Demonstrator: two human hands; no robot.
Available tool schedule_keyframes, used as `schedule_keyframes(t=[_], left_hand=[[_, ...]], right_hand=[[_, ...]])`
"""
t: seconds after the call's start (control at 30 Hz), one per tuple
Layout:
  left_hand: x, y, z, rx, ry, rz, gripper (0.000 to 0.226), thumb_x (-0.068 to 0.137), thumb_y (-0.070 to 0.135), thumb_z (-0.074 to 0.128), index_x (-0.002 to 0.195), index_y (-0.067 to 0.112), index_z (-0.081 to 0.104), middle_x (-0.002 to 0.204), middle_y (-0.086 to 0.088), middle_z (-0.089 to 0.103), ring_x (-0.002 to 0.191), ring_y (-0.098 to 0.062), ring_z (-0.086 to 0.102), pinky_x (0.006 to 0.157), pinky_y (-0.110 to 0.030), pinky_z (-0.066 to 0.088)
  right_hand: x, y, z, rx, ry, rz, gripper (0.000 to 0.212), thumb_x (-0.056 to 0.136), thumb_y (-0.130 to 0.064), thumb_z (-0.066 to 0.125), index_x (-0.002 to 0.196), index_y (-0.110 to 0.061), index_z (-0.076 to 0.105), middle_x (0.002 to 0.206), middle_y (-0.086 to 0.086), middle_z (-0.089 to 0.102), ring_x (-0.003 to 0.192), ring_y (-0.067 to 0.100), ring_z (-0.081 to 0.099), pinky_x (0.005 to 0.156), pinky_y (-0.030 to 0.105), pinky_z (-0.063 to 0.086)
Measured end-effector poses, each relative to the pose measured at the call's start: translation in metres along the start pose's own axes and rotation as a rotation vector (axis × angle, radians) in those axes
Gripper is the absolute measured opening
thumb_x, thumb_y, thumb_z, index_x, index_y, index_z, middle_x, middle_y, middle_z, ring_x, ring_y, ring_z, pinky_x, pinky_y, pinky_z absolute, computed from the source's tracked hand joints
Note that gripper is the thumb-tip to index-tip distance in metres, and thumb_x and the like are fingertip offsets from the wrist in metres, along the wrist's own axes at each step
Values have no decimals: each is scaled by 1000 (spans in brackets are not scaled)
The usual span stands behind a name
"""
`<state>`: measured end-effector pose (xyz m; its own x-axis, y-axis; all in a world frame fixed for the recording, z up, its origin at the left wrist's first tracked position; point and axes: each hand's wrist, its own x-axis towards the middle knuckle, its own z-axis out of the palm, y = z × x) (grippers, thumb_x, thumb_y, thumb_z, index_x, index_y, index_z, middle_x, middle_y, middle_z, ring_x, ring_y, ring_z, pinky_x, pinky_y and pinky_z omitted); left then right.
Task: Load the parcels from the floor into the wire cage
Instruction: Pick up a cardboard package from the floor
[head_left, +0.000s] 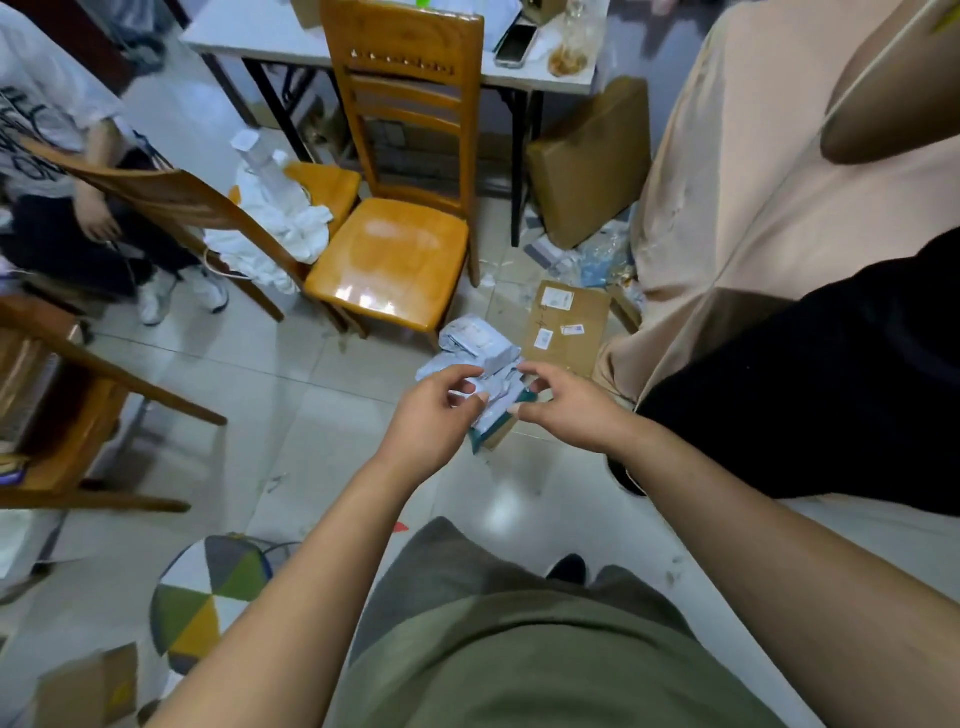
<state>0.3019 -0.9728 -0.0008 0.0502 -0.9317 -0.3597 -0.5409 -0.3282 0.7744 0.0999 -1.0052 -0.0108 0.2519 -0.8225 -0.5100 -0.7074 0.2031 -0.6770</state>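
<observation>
Left hand (436, 410) and right hand (566, 410) hover half-curled at the white parcels (480, 348) on the floor (311, 426), grip impossible to tell: seemingly the pick-up, needing a firm clasp next.

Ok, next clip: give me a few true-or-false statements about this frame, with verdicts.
1. The left hand and right hand are both at the pile of white parcels on the floor. True.
2. The phone lies on the wooden chair. False: it lies on the table behind that chair.
3. A flat cardboard parcel with labels lies beside the pile. True.
4. The wire cage is in view. False: none shows here.
</observation>
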Motion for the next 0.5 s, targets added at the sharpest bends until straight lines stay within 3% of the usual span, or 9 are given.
schedule_keyframes(t=[0.07,0.17,0.33,0.4,0.5], left_hand=[[19,2,-6,-8,6,-20,29,98,31,66,127,31,68,109,8,68,95,1,63,76,-19,50],[54,3,-15,-40,10,-37,31,97,31,66,128,31,68,110,8,69,96,-1,65,83,-25,54],[144,-4,-35,-36,-62,-34,30,97,30,67,127,29,68,108,10,68,94,4,63,78,-29,55],[189,-10,-45,-26,-111,-7,31,98,28,66,129,27,67,109,7,68,95,1,63,82,-27,56],[260,-24,-61,-7,-196,6,33,97,27,68,130,26,66,112,1,69,99,-7,65,81,-24,52]], right_hand=[[21,-3,-8,-1,-17,-2,63,92,-43,70,149,-34,45,135,-3,57,119,18,58,100,31,44],[58,-8,-18,-15,-20,20,63,92,-45,70,149,-34,45,133,-4,58,116,17,58,94,29,42],[137,-18,-27,42,-2,85,66,91,-42,71,150,-30,44,136,1,59,121,20,57,92,29,42],[173,-24,-30,69,18,126,73,92,-39,71,155,-29,37,137,3,58,123,21,57,91,28,41],[224,-36,-32,154,100,192,94,92,-30,69,163,-36,9,125,2,60,113,22,63,89,30,47]])
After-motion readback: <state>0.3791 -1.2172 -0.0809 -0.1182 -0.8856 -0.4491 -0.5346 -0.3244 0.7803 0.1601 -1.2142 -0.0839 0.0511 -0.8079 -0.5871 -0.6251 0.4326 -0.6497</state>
